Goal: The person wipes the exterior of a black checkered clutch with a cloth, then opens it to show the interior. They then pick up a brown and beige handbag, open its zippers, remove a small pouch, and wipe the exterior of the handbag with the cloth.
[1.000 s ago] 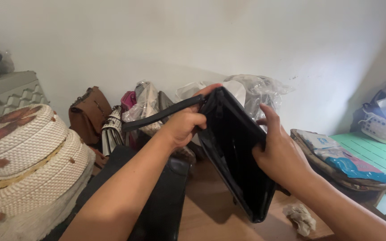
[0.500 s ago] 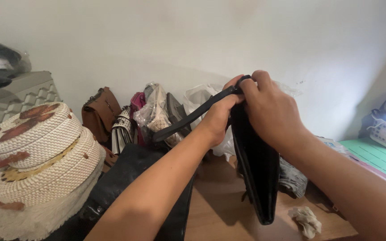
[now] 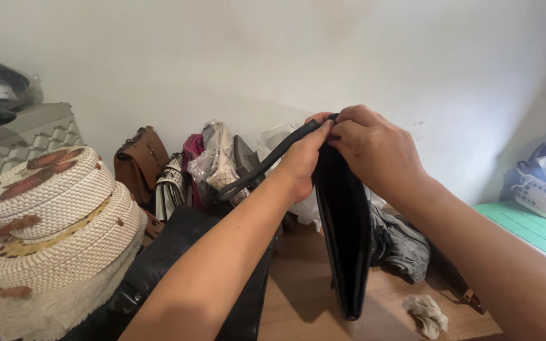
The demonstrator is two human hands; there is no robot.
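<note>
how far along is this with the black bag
Looks done: the black bag is lifted off the table and hangs flat, edge-on. In hand: both hands, left and right, pinch its top edge, where the strap joins. Left: it is not yet set down; other bags line the wall.

A second ago the flat black pouch [image 3: 344,233] was held tilted, its broad face showing, with the right hand [image 3: 377,155] gripping its lower right edge and the left hand [image 3: 301,161] at its upper corner. Now the pouch hangs upright and edge-on, seen as a thin dark strip above the desk [image 3: 298,297]. The right hand has risen to the pouch's top edge, where it now meets the left hand, both pinching there. The black strap [image 3: 266,165], earlier stretched nearly level, now slopes down to the left. The grey cloth [image 3: 406,243] behind the pouch has come into view.
</note>
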